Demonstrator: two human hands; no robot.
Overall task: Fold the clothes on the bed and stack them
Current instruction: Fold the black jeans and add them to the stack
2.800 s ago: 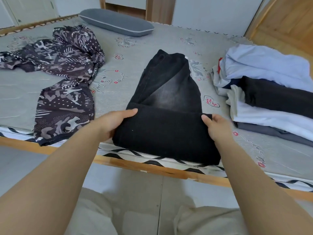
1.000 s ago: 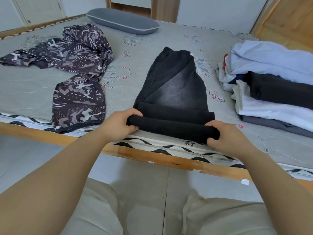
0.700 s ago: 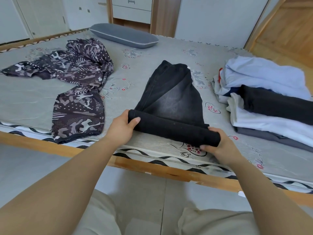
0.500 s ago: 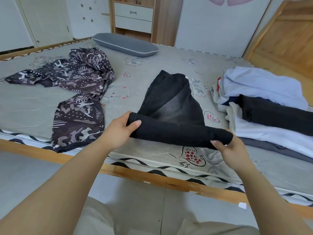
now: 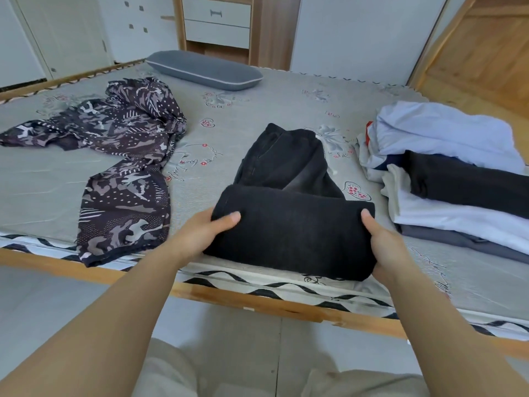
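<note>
Black jeans (image 5: 289, 222) lie near the front edge of the bed (image 5: 257, 118), their near part folded over toward the far end. My left hand (image 5: 204, 234) grips the fold's left side, thumb on top. My right hand (image 5: 383, 245) grips its right side, thumb on top and fingers hidden beneath. A stack of folded clothes (image 5: 458, 179), white, black and pale blue, sits to the right. A dark camouflage-print garment (image 5: 123, 167) lies spread out and unfolded on the left.
A grey pillow (image 5: 203, 70) lies at the far edge of the bed. The wooden bed rail (image 5: 257, 302) runs along the front, with my knees below it. A drawer unit (image 5: 217, 21) and a wooden panel stand behind the bed.
Both hands lifted the folded near end of the jeans and carried it forward over the rest. The folded part now lies wider and flatter than half a second ago.
</note>
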